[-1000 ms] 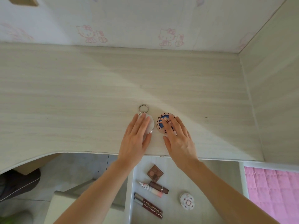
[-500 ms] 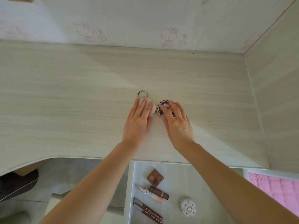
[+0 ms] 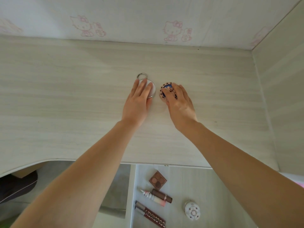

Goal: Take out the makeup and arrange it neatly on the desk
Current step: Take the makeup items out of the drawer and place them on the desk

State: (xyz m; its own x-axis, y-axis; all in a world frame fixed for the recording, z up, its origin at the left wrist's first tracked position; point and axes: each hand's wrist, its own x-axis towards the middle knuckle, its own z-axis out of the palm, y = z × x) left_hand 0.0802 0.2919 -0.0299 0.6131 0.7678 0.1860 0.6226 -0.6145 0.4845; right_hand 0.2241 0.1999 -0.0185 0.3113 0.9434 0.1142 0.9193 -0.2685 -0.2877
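A round white compact [image 3: 152,87] with a metal ring [image 3: 142,76] lies on the pale wooden desk [image 3: 65,104], near its middle. My left hand [image 3: 137,102] lies flat over it, fingers on the lid and thumb at its side. Just to its right sits a round patterned compact [image 3: 165,90] in pink, blue and black. My right hand [image 3: 181,104] covers its right half, fingers curled over it. The two compacts are side by side with a small gap between them.
Below the desk edge an open drawer [image 3: 205,186] holds a brown eyeshadow palette [image 3: 158,180], a pink-white tube [image 3: 154,198], a brown lipstick [image 3: 162,195], a dark red lip gloss [image 3: 150,215] and a small round white case [image 3: 192,212]. A side panel [image 3: 283,96] walls off the right.
Both hands have slid the two compacts away from the front edge toward the middle of the desk, keeping them side by side.
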